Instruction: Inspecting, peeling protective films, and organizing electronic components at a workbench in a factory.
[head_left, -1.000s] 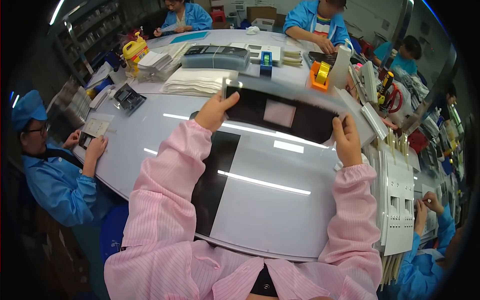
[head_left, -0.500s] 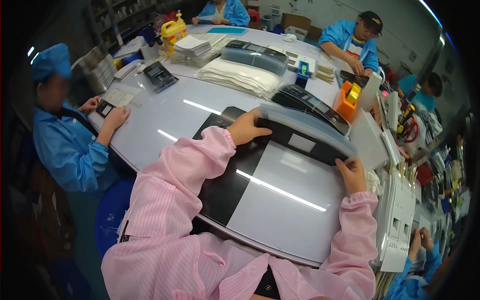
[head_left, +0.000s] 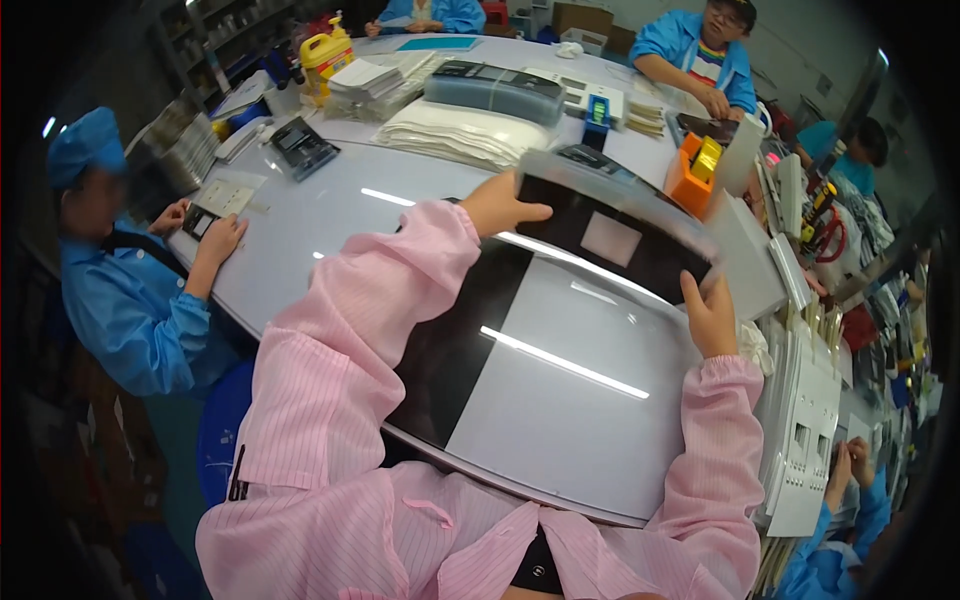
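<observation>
Both my hands hold a long black panel (head_left: pixel 560 215) tilted up above the table, with a pale rectangle near its middle and a strip of clear film along its upper edge. My left hand (head_left: pixel 498 204) is closed on its left end, thumb in front. At the other end my right hand (head_left: pixel 712 315) grips the lower corner, its fingers mostly hidden behind. Below, a dark glossy sheet (head_left: pixel 425 385) lies flat on the white table (head_left: pixel 570 430). Behind the raised panel, a stack of dark panels (head_left: pixel 592 156) shows only in part.
White sheets (head_left: pixel 455 130) lie under film-wrapped panels (head_left: pixel 500 92) at the back. An orange tape dispenser (head_left: pixel 690 175) stands behind my right hand. White perforated plates (head_left: pixel 805 440) crowd the right edge. A co-worker in blue (head_left: pixel 140 300) sits left; others work around the table.
The panel has tipped further upright, showing more of its black face and pale rectangle. My hands have risen with it, keeping their hold. The whole view has shifted slightly.
</observation>
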